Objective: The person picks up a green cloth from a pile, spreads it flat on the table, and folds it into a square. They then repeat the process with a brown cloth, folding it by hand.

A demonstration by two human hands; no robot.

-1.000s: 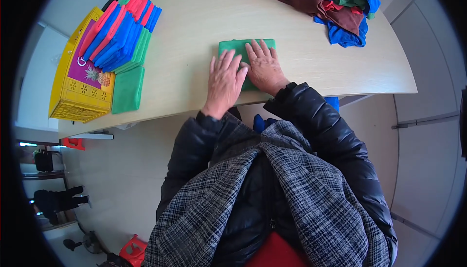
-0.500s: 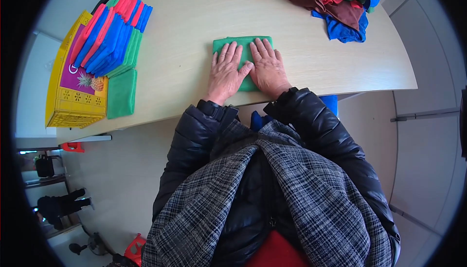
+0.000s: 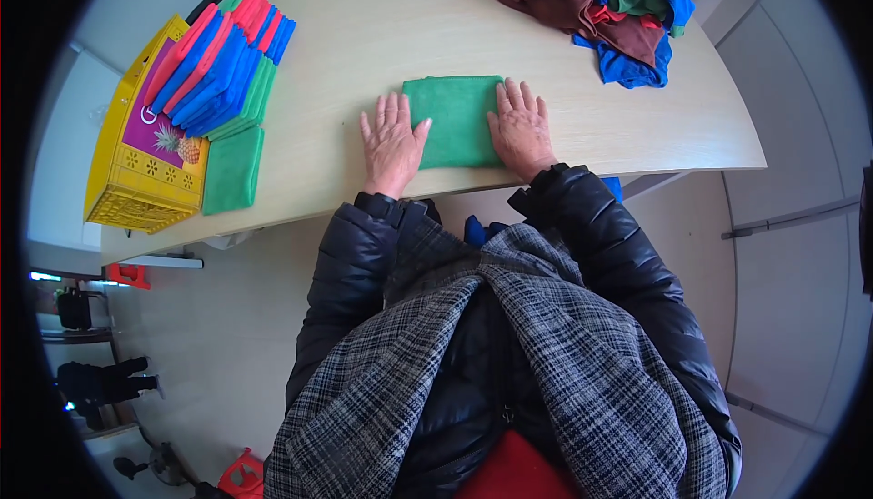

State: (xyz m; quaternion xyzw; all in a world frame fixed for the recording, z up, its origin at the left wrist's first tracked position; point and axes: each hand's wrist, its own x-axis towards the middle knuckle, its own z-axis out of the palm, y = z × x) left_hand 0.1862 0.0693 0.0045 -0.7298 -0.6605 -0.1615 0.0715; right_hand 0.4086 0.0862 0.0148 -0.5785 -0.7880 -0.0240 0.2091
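Note:
A green cloth (image 3: pixel 454 124), folded into a flat square, lies near the table's front edge in front of me. My left hand (image 3: pixel 393 144) is at its left side, fingers stretched out, with the thumb close to the cloth's edge. Along the right side rests my right hand (image 3: pixel 522 131), its fingers spread and pointing away from me, the thumb side at the cloth's edge. Neither hand grips anything. Folded cloths in red, blue and green (image 3: pixel 215 78) stand in rows to the left, and one folded green cloth (image 3: pixel 233 170) lies nearest me there.
A yellow plastic basket (image 3: pixel 150 191) stands against the folded cloths at the table's left end. Loose brown, blue, green and red cloths (image 3: pixel 627 40) are heaped at the far right of the wooden table (image 3: pixel 336 62). Another person (image 3: pixel 105 382) is off in the room at left.
My hands, which lay flat on top of the green cloth, have moved apart to its left and right sides. The cloth is now uncovered.

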